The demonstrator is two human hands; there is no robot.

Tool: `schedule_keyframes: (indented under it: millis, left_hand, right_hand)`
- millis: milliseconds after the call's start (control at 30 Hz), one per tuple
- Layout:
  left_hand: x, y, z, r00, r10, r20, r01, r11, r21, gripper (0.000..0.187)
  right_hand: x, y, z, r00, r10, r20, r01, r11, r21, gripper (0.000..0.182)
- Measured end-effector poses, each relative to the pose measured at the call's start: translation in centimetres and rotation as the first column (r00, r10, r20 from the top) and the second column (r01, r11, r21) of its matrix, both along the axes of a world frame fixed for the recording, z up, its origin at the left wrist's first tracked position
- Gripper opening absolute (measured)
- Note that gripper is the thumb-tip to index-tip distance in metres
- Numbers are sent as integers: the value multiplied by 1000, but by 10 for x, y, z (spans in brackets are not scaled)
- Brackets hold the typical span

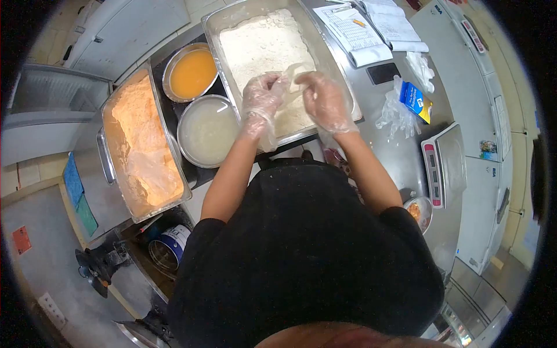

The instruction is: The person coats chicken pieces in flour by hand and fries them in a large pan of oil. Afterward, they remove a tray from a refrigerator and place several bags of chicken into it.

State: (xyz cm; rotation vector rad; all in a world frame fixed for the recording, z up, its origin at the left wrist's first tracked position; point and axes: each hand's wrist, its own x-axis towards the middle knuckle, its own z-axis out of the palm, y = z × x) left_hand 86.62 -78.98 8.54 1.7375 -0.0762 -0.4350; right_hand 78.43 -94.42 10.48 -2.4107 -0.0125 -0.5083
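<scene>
Both my hands wear clear plastic gloves and hover over a deep metal tray of white flour. My left hand is closed, its thumb and fingers pinched together. My right hand has its fingers bent in toward the left one. Between them is a pale, translucent, thin piece; whether it is food or loose plastic I cannot make out. Left of the tray stand a round bowl of orange liquid and a round bowl of cloudy whitish liquid.
A metal tray of orange powder stands far left. On the steel counter at right are papers, a phone, crumpled plastic gloves, a blue-yellow box, a scale and a small bowl.
</scene>
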Motion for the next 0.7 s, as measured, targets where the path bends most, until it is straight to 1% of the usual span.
schedule_keyframes:
  millis: [33, 67, 100, 133, 167, 200, 233, 267, 300, 333, 367, 400, 467, 500, 533, 567, 600, 633, 667, 700]
  left_hand:
    - [-5, -5, -1, 996, 10, 85, -11, 1000, 14, 25]
    - [-10, -9, -2, 985, 17, 172, -22, 999, 26, 23]
    - [-16, -11, 11, 991, -47, 127, 39, 997, 65, 20]
    - [-20, -12, 10, 990, -46, 131, 38, 997, 63, 20]
    - [-25, -11, 4, 960, -129, 248, 93, 984, 152, 21]
    - [-30, -9, 5, 910, -219, 351, 136, 959, 247, 23]
    - [-37, -5, 8, 889, -263, 374, 148, 939, 309, 22]
    - [-37, -4, 7, 889, -264, 374, 149, 940, 308, 22]
    - [-37, -4, 6, 911, -252, 326, 170, 951, 260, 21]
    - [-38, -4, 5, 930, -241, 277, 186, 960, 211, 21]
    - [-36, -5, 4, 930, -237, 282, 182, 961, 208, 21]
    - [-33, -6, 4, 938, -235, 254, 187, 962, 200, 21]
    - [-30, -4, -1, 948, -227, 221, 186, 964, 190, 21]
    - [-28, -3, -2, 949, -216, 229, 188, 973, 136, 21]
    - [-26, -1, -3, 949, -206, 237, 192, 978, 80, 20]
    - [-25, 1, -3, 949, -205, 240, 191, 978, 80, 20]
    - [-26, 3, 1, 939, -211, 273, 184, 975, 121, 20]
    - [-26, 4, 4, 927, -218, 305, 175, 971, 160, 20]
    - [-27, 4, 4, 927, -215, 307, 173, 972, 158, 20]
    - [-27, 3, 5, 915, -256, 313, 209, 962, 174, 20]
  right_hand:
    - [5, 2, -5, 989, 49, -137, -30, 990, 139, 33]
    - [13, 1, -18, 990, 43, -136, -24, 990, 138, 33]
    - [24, -2, -37, 941, 100, -324, 94, 842, 531, 31]
    - [37, -5, -60, 860, 233, -455, 272, 544, 794, 30]
    - [45, -20, -95, 867, 296, -402, -39, 842, 538, 31]
    - [48, -19, -94, 865, 299, -403, -40, 842, 538, 31]
    - [50, -17, -93, 863, 384, -329, 179, 377, 909, 34]
    - [53, -16, -92, 885, 408, -223, 338, -236, 911, 38]
    - [55, -17, -96, 885, 408, -223, 338, -234, 912, 38]
    - [58, -16, -101, 906, 387, -171, 324, -376, 868, 40]
    - [62, -16, -104, 925, 361, -120, 303, -507, 807, 43]
    - [63, -13, -99, 923, 367, -118, 304, -503, 809, 43]
    - [62, -4, -82, 932, 327, -157, 309, -489, 816, 53]
    - [64, -2, -80, 931, 331, -155, 310, -488, 816, 53]
    - [66, -1, -78, 923, 347, -165, 318, -448, 836, 60]
    - [67, 0, -76, 916, 360, -176, 325, -407, 854, 68]
    - [67, -2, -81, 916, 361, -175, 323, -406, 855, 68]
    - [66, -5, -85, 905, 415, -96, 286, -425, 859, 74]
    - [67, -7, -89, 885, 465, -17, 250, -446, 859, 81]
    - [67, -6, -84, 884, 467, -16, 250, -444, 861, 81]
